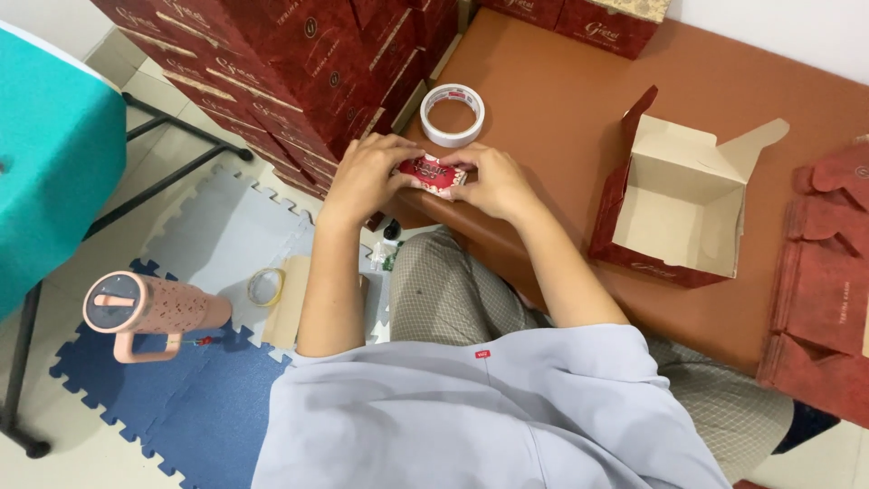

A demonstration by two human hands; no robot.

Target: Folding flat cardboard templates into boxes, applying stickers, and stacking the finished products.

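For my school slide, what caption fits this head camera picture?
Both hands, left hand and right hand, grip a small red packet beside a tape roll and open red box.

low brown table (561,100) against a white wall (769,27). pale tile floor (136,91) w/ grey and blue foam mats (217,235) over it. teal chair (54,154) on black legs at left. even light, no hard shadows.

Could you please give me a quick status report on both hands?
Left hand and right hand both shut on small red packet. Tape roll just beyond. Open box apart, right side.
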